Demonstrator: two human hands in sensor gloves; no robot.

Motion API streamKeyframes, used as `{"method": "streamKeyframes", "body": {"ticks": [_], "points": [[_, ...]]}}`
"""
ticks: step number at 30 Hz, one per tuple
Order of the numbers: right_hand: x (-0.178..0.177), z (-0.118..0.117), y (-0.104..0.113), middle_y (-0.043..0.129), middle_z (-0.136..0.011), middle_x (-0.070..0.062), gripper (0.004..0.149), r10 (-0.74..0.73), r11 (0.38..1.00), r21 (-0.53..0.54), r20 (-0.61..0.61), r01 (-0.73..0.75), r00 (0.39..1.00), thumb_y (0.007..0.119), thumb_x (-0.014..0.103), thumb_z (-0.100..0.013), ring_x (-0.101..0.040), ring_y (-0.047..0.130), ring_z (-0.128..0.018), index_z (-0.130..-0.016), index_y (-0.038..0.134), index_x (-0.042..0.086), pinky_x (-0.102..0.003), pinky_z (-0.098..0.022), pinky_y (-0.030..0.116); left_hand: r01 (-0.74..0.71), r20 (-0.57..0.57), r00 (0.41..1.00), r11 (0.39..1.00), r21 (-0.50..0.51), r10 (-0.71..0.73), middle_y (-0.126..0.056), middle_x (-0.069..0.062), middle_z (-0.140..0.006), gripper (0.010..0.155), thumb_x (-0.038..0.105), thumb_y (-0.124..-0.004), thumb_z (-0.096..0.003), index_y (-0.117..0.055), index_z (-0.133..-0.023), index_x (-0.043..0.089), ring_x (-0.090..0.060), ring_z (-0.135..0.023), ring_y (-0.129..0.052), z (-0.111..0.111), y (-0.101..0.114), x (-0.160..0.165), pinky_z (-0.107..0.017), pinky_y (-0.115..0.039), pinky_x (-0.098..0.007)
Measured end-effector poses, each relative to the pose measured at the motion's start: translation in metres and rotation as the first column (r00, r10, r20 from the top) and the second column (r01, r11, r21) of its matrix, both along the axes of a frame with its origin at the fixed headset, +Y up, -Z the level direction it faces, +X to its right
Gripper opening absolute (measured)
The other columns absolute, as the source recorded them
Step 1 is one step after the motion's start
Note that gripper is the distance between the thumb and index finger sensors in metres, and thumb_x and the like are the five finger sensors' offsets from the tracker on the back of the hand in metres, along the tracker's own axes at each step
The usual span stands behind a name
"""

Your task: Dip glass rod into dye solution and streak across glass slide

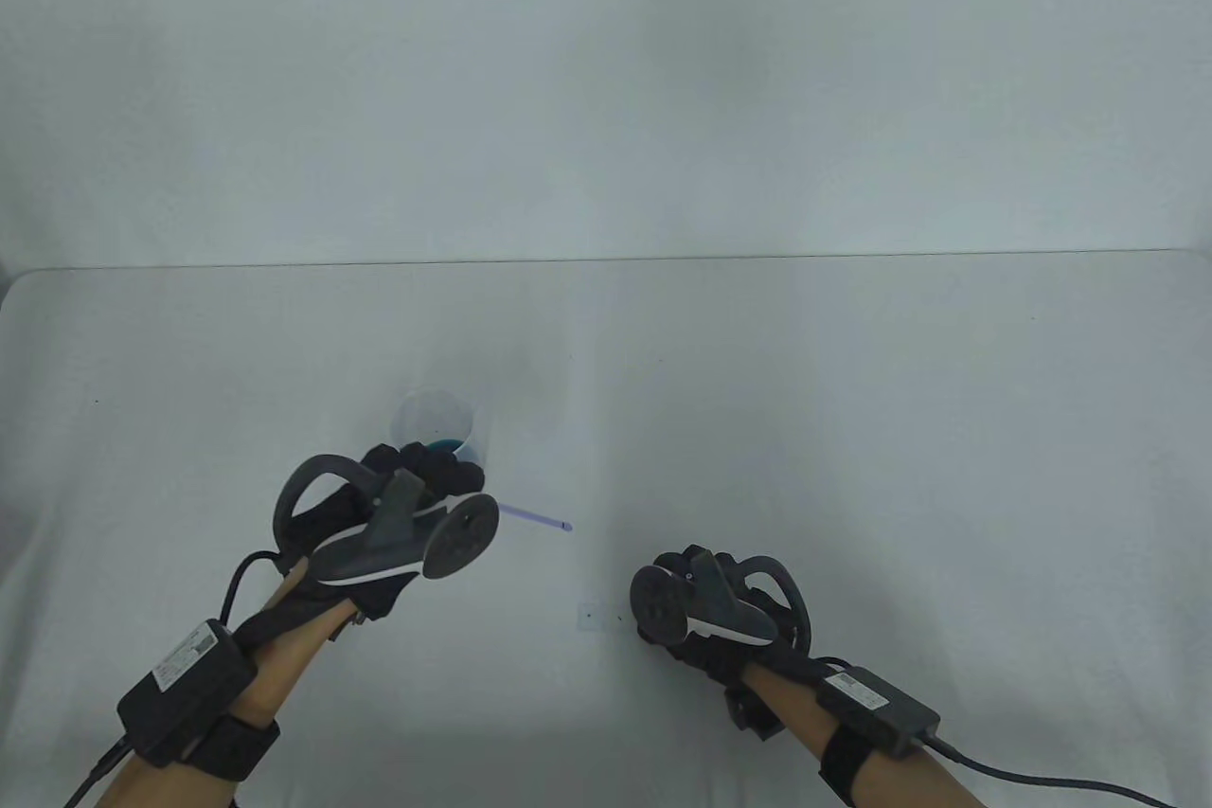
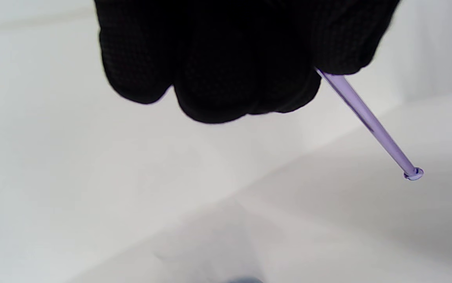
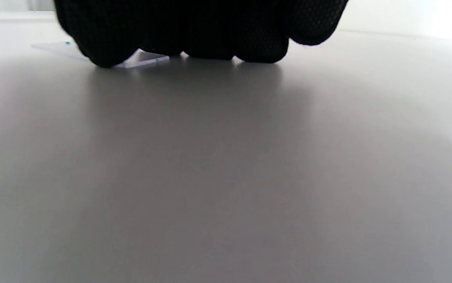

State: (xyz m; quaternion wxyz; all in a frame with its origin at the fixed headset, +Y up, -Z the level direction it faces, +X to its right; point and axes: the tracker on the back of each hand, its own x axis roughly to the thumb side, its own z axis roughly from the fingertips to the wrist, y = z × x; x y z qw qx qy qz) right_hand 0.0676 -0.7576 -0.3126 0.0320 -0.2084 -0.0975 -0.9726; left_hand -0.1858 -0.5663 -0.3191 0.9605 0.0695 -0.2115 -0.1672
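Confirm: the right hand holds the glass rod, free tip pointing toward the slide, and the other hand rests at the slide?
Not quite: the left hand holds the glass rod, as the left wrist view shows. The right hand rests at the slide.

The near part of the cup (image 1: 436,424) is hidden by the left hand (image 1: 398,524). The rod's (image 1: 536,517) upper length is covered by that fist. The slide (image 3: 139,59) is mostly masked by right fingers (image 3: 194,27).

The black-gloved left hand (image 1: 398,514) hovers curled into a fist just in front of the clear glass beaker (image 1: 437,424), its fingers (image 2: 226,70) gripping a thin rod. The black-gloved right hand (image 1: 715,609) sits well right of that beaker, fingertips (image 3: 261,49) pressed down flat.
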Motion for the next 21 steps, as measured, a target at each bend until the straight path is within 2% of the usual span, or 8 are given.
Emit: {"method": "streamKeyframes", "body": {"ticks": [4, 8, 11, 15, 21], "points": [[0.0, 0.0, 0.0, 0.074, -0.096, 0.006, 0.049, 0.0, 1.0, 0.0, 0.0, 0.0, 1.0, 0.076, 0.052, -0.046, -0.02, 0.078, -0.088, -0.092, 0.068, 0.034, -0.046, -0.071, 0.068, 0.018, -0.131, 0.991, 0.996, 0.088, -0.007, -0.096, 0.007, -0.07, 0.045, 0.043, -0.075, -0.0502, -0.085, -0.089, 0.024, -0.014, -0.055, -0.1, -0.019, 0.029, -0.028, -0.056, -0.085, -0.041], [0.0, 0.0, 0.0, 0.074, -0.096, 0.006, 0.049, -0.005, 1.0, -0.005, 0.006, 0.005, 1.0, 0.076, 0.052, -0.046, -0.021, 0.078, -0.088, -0.092, 0.068, 0.034, -0.046, -0.071, 0.068, 0.031, -0.245, 0.969, 0.996, 0.082, -0.01, -0.096, 0.007, -0.07, 0.045, 0.043, -0.076, -0.0499, -0.086, -0.089, 0.024, -0.014, -0.055, -0.1, -0.041, 0.03, -0.046, -0.057, -0.085, -0.041], [0.0, 0.0, 0.0, 0.074, -0.096, 0.006, 0.049, -0.006, 1.0, -0.005, 0.006, 0.006, 1.0, 0.076, 0.052, -0.046, -0.02, 0.078, -0.088, -0.092, 0.068, 0.034, -0.046, -0.071, 0.068, 0.084, -0.319, 0.946, 0.994, 0.066, -0.059, -0.096, 0.008, -0.07, 0.045, 0.044, -0.076, -0.0496, -0.085, -0.089, 0.024, -0.013, -0.054, -0.1, -0.059, 0.018, -0.053, -0.056, -0.085, -0.04], [0.0, 0.0, 0.0, 0.074, -0.096, 0.006, 0.05, -0.006, 1.0, -0.005, 0.006, 0.006, 1.0, 0.076, 0.052, -0.046, -0.02, 0.078, -0.088, -0.092, 0.068, 0.034, -0.046, -0.071, 0.068, 0.129, -0.375, 0.92, 0.991, 0.024, -0.111, -0.096, 0.008, -0.069, 0.045, 0.044, -0.076, -0.049, -0.085, -0.088, 0.025, -0.013, -0.054, -0.101, -0.079, -0.009, -0.055, -0.056, -0.085, -0.04], [0.0, 0.0, 0.0, 0.074, -0.096, 0.006, 0.049, -0.008, 1.0, -0.004, 0.006, 0.008, 1.0, 0.076, 0.052, -0.046, -0.02, 0.078, -0.088, -0.092, 0.068, 0.034, -0.046, -0.071, 0.068, 0.161, -0.369, 0.917, 0.987, -0.012, -0.154, -0.097, 0.009, -0.068, 0.045, 0.045, -0.077, -0.0482, -0.086, -0.087, 0.026, -0.012, -0.052, -0.101, -0.093, -0.049, -0.045, -0.056, -0.086, -0.039]]}}
